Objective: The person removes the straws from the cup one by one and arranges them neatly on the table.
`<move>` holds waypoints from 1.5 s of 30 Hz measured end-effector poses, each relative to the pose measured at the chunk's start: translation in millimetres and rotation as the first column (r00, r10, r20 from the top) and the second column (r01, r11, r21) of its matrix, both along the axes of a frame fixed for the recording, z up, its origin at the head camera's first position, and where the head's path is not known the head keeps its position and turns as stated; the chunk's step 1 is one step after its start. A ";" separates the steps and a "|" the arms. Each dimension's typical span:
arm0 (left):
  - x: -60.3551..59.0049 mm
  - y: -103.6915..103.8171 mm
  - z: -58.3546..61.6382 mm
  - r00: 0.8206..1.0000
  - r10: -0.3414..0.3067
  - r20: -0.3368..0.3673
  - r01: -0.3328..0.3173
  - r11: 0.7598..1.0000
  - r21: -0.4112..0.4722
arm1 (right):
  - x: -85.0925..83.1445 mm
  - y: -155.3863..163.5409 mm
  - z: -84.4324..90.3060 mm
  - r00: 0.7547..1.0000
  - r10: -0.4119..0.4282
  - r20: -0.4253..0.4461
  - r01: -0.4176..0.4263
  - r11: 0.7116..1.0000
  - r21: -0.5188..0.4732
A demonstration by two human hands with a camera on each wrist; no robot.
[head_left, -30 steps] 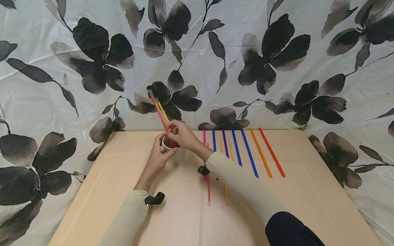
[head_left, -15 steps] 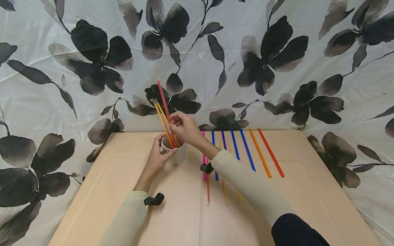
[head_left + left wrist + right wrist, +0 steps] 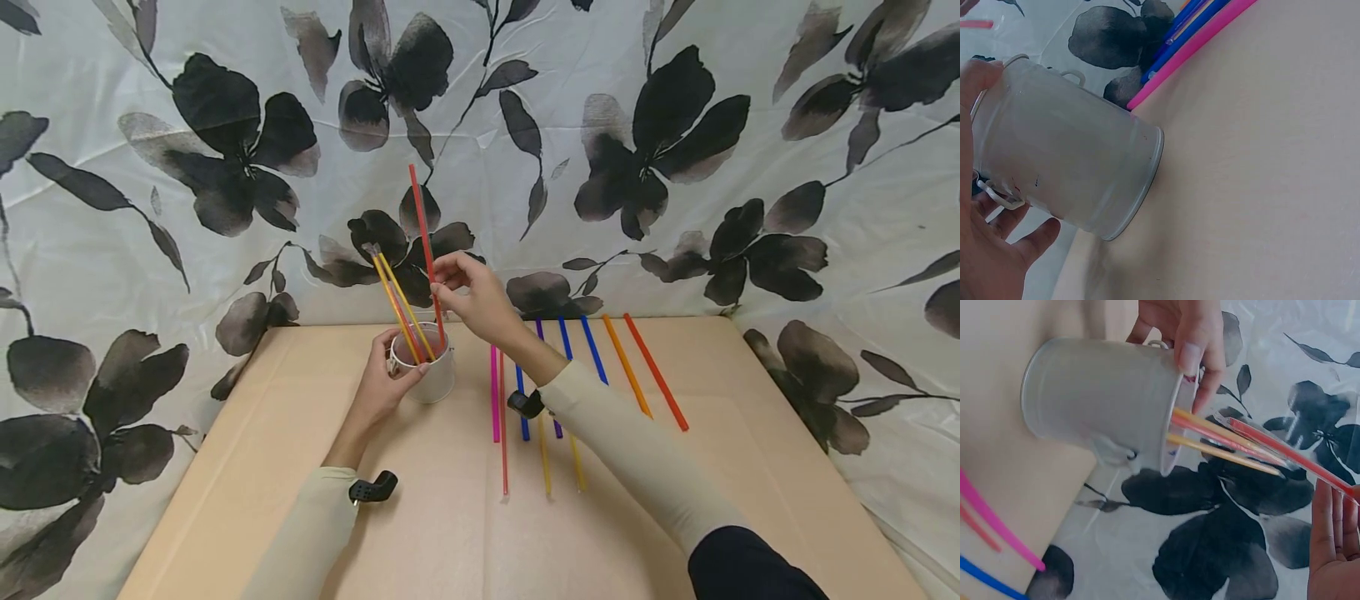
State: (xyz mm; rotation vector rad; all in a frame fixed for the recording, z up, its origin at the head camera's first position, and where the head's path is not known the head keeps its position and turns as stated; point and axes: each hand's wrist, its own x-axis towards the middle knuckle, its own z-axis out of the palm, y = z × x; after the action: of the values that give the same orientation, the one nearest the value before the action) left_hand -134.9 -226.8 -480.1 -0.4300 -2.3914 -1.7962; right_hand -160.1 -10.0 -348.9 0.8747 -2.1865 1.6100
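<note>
A small white metal pail [image 3: 433, 385] with little loop handles stands near the table's back edge. My left hand [image 3: 378, 383] grips it by the rim, thumb in front; the same hand [image 3: 991, 244] shows round the pail [image 3: 1066, 147] in the left wrist view. Thin yellow straws [image 3: 399, 283] and a thin red one lean inside it, their upper ends apparently in clear wrapping. Above the mouth, my right hand [image 3: 480, 304] pinches a red straw [image 3: 422, 212]. The right wrist view shows that red straw's [image 3: 1297, 455] lower end outside the rim.
Right of the pail lies a row of thick straws: pink [image 3: 495, 400], blue, purple, orange [image 3: 627, 367] and red [image 3: 660, 379]. Thin red [image 3: 505, 467] and yellow straws [image 3: 545, 467] lie among them, partly under my right forearm. A flowered cloth [image 3: 525, 275] hangs behind the table.
My right hand has risen and moved right, drawing the red straw up from among the others. The thin straws stay leaning in the pail. My left hand keeps its grip.
</note>
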 end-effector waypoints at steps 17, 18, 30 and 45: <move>0.5 -10.7 -5.9 1.000 -0.019 0.022 0.019 1.000 -0.002 | 27.9 58.3 3.6 0.989 -0.052 0.141 0.039 0.995 0.093; 0.3 -11.3 -7.2 1.000 -0.017 0.018 0.017 1.000 -0.002 | 29.1 62.2 2.4 0.987 -0.057 0.149 0.044 0.995 0.092; 5.9 -16.1 -7.0 1.000 -0.017 0.001 0.017 1.000 -0.017 | 45.3 95.9 -8.8 0.975 -0.123 0.186 0.112 0.991 0.068; 12.7 -19.9 -3.7 0.999 -0.040 0.013 0.041 0.999 -0.030 | 69.9 126.4 -24.3 0.953 -0.165 0.256 0.136 0.982 0.129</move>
State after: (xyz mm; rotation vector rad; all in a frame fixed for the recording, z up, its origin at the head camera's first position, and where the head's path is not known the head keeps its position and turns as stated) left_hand -122.2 -246.6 -483.8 -0.4752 -2.4378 -1.7869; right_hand -90.3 116.5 -373.2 0.5268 -2.4771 1.6248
